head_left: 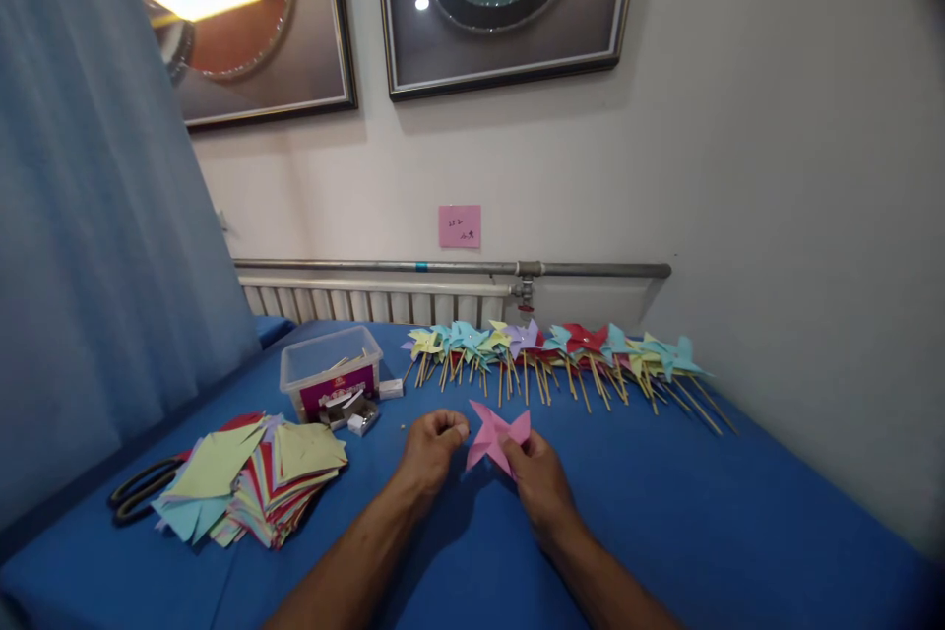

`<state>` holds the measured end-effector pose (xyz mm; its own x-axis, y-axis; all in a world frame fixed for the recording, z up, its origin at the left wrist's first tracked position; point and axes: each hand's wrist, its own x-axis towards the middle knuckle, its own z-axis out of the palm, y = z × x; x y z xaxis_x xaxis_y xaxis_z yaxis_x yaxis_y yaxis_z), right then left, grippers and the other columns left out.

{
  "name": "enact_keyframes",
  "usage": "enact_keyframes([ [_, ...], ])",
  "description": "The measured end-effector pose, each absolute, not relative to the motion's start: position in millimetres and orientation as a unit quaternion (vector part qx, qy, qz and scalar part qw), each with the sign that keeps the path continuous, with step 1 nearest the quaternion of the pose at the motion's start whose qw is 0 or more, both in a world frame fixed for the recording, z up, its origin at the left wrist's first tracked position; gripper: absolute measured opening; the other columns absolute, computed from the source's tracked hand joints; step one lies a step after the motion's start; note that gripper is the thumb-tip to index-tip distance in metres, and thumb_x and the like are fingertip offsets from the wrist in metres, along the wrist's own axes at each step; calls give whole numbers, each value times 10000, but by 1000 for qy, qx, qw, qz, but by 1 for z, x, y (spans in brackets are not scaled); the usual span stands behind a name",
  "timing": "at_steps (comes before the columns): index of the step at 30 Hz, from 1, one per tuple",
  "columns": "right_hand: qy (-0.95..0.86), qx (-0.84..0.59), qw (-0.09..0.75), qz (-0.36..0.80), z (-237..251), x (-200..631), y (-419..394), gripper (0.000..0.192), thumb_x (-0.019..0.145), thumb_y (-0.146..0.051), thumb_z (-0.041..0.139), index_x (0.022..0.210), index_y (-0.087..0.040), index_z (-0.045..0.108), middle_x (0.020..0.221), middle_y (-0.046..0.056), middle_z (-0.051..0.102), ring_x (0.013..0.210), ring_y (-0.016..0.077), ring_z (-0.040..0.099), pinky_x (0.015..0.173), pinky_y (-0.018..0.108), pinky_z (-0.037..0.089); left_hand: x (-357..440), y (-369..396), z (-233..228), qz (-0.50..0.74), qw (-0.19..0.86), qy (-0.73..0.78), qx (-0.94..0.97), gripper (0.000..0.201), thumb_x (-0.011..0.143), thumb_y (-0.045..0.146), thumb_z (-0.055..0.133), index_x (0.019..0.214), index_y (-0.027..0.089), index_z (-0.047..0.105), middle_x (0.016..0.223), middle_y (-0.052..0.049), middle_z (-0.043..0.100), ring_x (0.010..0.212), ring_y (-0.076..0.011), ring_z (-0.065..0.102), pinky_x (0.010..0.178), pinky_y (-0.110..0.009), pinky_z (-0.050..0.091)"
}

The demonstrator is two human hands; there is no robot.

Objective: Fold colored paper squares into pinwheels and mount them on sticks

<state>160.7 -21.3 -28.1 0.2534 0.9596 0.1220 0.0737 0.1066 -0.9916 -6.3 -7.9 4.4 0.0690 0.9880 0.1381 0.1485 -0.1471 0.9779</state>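
A pink paper pinwheel (pixel 488 435) with folded blades is pinched at its right side by my right hand (pixel 542 487), the thumb lying near its centre. Just to its left is my left hand (pixel 432 453), fingers closed in a pinch. Whatever sits between those fingertips is too small to name. Beyond both hands lies a long row of finished pinwheels (pixel 587 339) on thin wooden sticks, in blue, yellow, red and purple. Small open boxes (pixel 346 410) stand to the left of my left hand.
On the left, a stack of coloured paper squares (pixel 221 463) partly covers black-handled scissors (pixel 140 490). Behind it stands a clear plastic tub (pixel 332 364) with sticks inside. A blue cloth (pixel 664 532) covers the table. A radiator (pixel 384 300) and pipe run along the wall.
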Motion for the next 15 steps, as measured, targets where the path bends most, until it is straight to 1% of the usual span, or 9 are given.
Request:
enact_keyframes([
  [2,-478,-548,576,373,-28,161,-22,334,753,-506,618,819,-185,684,700,27,688,646,199,604,602,287,457,-1,-14,7,499,425,483,580,106,809,184,580,706,174,605,1038,-107,720,994,-203,654,905,-308,494],
  [4,-482,-546,577,369,-27,160,-23,333,757,-501,622,840,-187,693,716,33,702,662,206,619,604,287,467,2,-18,10,498,413,483,589,152,822,150,579,674,174,608,1214,-124,692,1198,-232,607,1031,-334,456],
  [5,-485,-540,578,373,-27,159,-23,336,757,-499,627,859,-187,700,732,37,712,676,210,629,607,287,473,3,-20,11,491,409,484,598,158,823,137,584,673,172,619,1270,-126,672,1250,-241,583,1059,-344,443],
  [7,-488,-526,580,385,-25,155,-25,349,753,-497,641,893,-185,709,764,46,730,705,218,647,620,287,486,5,-23,12,473,400,478,622,138,816,118,599,702,169,658,1350,-123,629,1290,-256,560,1077,-365,440],
  [10,-490,-511,582,401,-23,149,-29,369,743,-505,656,902,-176,712,790,56,738,710,218,648,612,282,484,8,-26,11,455,370,468,661,139,806,97,600,737,177,692,1390,-109,594,1331,-264,522,1091,-384,435],
  [15,-498,-493,575,422,-23,142,-34,369,750,-508,655,911,-179,703,787,44,725,678,196,625,595,269,466,5,-27,13,423,328,477,697,168,825,110,578,724,193,685,1253,-94,658,1363,-254,482,1103,-378,420],
])
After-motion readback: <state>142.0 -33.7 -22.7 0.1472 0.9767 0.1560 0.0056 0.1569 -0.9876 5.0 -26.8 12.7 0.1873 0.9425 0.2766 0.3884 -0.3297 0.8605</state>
